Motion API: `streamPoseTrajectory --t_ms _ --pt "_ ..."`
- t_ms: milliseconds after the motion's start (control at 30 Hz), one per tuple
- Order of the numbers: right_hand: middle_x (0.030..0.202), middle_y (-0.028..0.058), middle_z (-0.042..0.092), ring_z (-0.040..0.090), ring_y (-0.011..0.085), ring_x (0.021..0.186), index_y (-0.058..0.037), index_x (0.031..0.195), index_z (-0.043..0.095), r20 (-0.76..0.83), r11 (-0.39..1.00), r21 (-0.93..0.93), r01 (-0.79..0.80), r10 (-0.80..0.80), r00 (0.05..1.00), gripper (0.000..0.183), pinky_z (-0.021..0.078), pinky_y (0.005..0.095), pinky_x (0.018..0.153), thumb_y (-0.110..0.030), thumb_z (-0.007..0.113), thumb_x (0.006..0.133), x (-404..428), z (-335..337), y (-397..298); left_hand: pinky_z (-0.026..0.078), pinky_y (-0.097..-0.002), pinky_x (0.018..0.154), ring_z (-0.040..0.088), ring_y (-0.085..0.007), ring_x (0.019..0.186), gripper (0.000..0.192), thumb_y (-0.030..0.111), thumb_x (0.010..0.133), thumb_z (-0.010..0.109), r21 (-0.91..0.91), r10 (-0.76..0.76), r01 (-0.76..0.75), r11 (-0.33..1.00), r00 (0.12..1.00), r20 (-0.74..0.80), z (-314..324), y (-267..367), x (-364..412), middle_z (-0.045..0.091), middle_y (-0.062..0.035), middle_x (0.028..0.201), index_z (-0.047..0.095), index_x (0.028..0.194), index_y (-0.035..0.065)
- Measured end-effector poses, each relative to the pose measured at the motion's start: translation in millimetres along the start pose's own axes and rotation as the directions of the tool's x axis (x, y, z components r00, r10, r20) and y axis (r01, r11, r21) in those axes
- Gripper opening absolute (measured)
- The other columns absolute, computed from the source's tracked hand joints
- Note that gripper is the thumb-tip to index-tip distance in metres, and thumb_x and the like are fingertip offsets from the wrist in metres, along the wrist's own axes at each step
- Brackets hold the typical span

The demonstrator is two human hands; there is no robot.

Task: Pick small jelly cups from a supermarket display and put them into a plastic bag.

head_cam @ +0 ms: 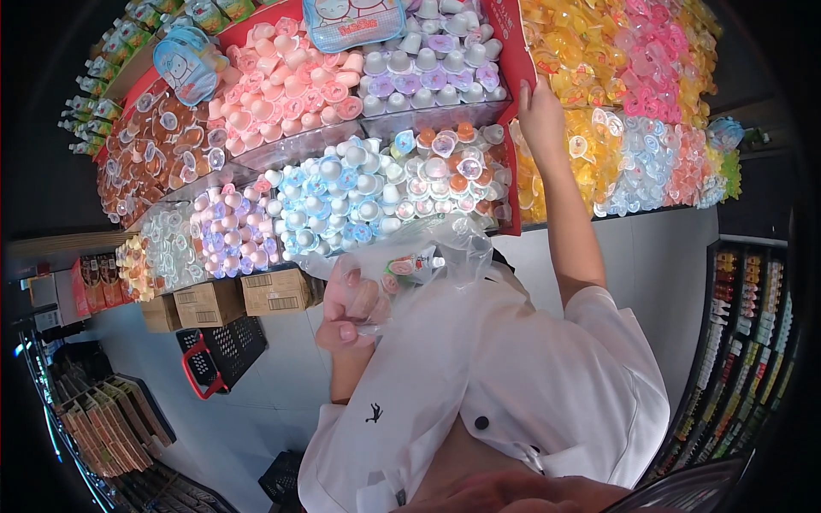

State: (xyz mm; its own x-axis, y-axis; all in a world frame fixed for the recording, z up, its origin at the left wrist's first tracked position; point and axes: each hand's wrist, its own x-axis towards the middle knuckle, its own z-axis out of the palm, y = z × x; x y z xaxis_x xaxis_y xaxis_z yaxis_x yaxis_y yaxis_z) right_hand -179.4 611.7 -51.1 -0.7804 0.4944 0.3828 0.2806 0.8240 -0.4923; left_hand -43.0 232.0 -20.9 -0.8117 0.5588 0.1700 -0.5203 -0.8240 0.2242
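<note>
My left hand (356, 304) is closed around the gathered edge of a clear plastic bag (471, 253), held in front of my chest. Through the film shows a jelly pouch with a white spout (423, 263). Stretched forward to the right, my right hand (541, 115) grips the edge of a red cardboard panel (513, 38), its fingers partly hidden. Left of that panel lie purple-and-white jelly cups (426, 61) and, nearer, clear and orange jelly cups (449, 167). Yellow jelly cups (567, 54) are heaped to its right.
Blue jelly cups (340, 192), pink jelly cups (288, 80) and brown jelly cups (160, 147) fill compartments leftward. Cartoon-printed bags (353, 22) rest on top. Below stand cardboard boxes (208, 304) and a black shopping basket (224, 353). Stocked shelves (737, 346) line the right.
</note>
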Motion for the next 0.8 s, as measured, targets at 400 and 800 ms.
streamPoseTrajectory --t_ms 400,800 --pt "0.091 0.0211 0.066 0.063 0.0415 0.084 -0.0047 0.108 0.058 0.013 0.998 0.068 0.007 -0.008 1.000 0.026 0.0492 0.0500 0.072 -0.027 0.050 0.098 -0.2 -3.3 9.8 0.035 -0.0260 0.057 0.032 -0.0087 0.048 0.055 0.006 0.067 0.070 0.122 -0.034 0.031 0.992 0.999 0.024 7.6 -20.0 24.9 0.040 0.0044 0.065 0.039 0.113 0.0092" --pt "0.087 0.0195 0.066 0.065 0.0396 0.075 -0.0031 0.095 0.060 0.149 0.980 0.116 0.158 -0.175 0.973 0.024 0.0524 0.0497 0.065 -0.026 0.052 0.096 6.6 -9.8 41.7 0.030 -0.0226 0.047 0.033 -0.0088 0.049 0.060 0.008 0.064 0.071 0.246 0.081 -0.045 0.968 0.987 -0.137 42.0 -113.6 83.3 0.040 0.0025 0.065 0.038 0.115 0.0068"
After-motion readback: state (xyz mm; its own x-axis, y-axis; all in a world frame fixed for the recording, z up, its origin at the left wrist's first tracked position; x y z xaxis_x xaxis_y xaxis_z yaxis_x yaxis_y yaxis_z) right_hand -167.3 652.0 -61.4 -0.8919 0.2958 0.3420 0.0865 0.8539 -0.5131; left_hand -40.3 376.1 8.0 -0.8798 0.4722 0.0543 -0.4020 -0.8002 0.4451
